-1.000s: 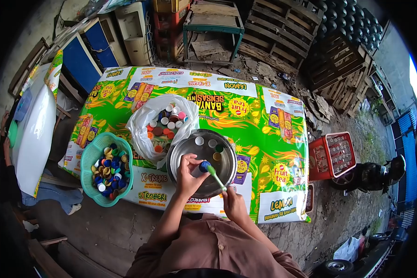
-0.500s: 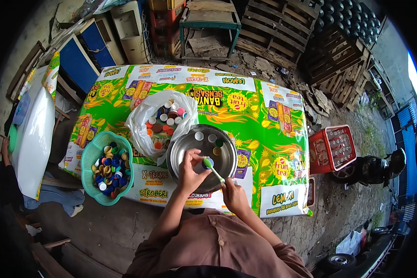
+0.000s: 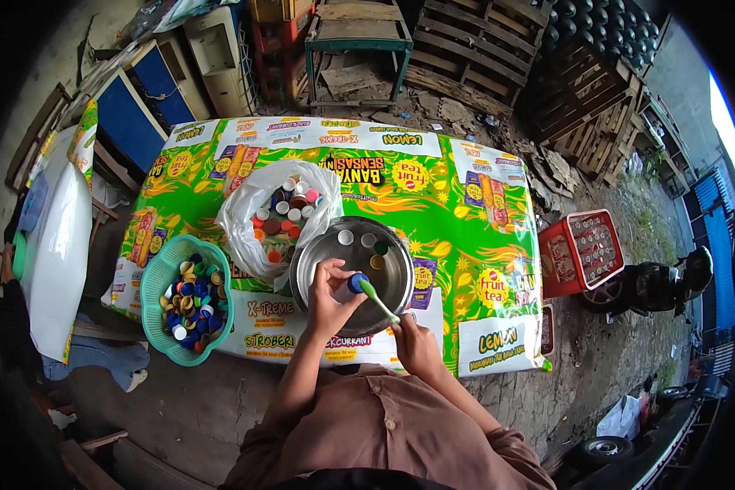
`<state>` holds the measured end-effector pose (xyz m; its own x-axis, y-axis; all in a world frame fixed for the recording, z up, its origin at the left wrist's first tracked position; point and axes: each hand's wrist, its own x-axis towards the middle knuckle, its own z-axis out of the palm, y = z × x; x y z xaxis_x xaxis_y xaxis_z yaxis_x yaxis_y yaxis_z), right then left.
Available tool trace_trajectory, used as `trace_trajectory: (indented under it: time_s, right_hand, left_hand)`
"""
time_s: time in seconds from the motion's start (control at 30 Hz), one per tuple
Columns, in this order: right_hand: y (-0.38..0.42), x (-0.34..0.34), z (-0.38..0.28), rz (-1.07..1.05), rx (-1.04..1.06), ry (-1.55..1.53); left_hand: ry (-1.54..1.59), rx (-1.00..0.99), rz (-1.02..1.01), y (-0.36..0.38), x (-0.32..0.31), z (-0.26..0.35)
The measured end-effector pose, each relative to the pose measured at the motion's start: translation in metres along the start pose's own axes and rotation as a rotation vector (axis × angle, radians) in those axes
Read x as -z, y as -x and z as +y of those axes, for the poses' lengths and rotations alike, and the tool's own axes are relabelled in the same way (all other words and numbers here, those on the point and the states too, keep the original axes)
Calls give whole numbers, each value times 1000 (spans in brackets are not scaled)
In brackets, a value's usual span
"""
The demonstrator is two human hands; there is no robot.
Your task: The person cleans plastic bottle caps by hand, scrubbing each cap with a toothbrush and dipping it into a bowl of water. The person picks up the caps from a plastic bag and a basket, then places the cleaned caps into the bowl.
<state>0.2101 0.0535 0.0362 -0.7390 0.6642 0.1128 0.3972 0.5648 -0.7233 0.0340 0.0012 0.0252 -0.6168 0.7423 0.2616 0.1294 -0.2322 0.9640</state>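
My left hand (image 3: 333,300) pinches a blue bottle cap (image 3: 356,282) between thumb and fingers, above a round metal basin (image 3: 304,273). The green-and-white toothbrush (image 3: 381,305) is gripped in my right hand (image 3: 417,346), its green head against the cap. Several loose caps lie in the basin, among them a white cap (image 3: 345,238) and a yellowish cap (image 3: 377,262). Behind and left of the basin stands an open white plastic bag (image 3: 238,204) holding white, red and brown caps. Farther left, a green plastic basket (image 3: 149,298) contains many blue, yellow and green caps.
A green printed plastic cover (image 3: 457,253) lies over the table. To the right stand a red crate (image 3: 565,260) and a motorcycle (image 3: 653,282). Wooden pallets (image 3: 478,49) lean at the back. Another person's leg in jeans (image 3: 106,359) shows at left.
The blue cap has turned so more of its blue side shows, and the brush head has shifted slightly against it. The whole view has shifted a little.
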Motion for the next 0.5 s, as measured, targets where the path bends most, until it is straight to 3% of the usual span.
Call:
trace_trajectory:
  time_s: [0.07, 0.13, 0.2, 0.37, 0.47, 0.5]
  right_hand:
    - [-4, -8, 17, -49, -181, 107]
    - [-7, 3, 0, 56, -178, 55]
    - [-1, 0, -9, -5, -57, -20]
    - [-14, 7, -5, 62, -189, 8]
    - [-9, 1, -3, -5, -236, -62]
    - [-6, -3, -2, 37, -183, -27]
  left_hand:
    - [5, 13, -12, 3, -2, -2]
    - [8, 19, -13, -1, -2, 0]
    - [-69, -9, -31, 3, -1, 3]
    - [-52, 32, -65, 7, 0, 3]
    - [-367, -132, -161, 4, 4, 4]
    - [-378, -96, -135, 5, 2, 10]
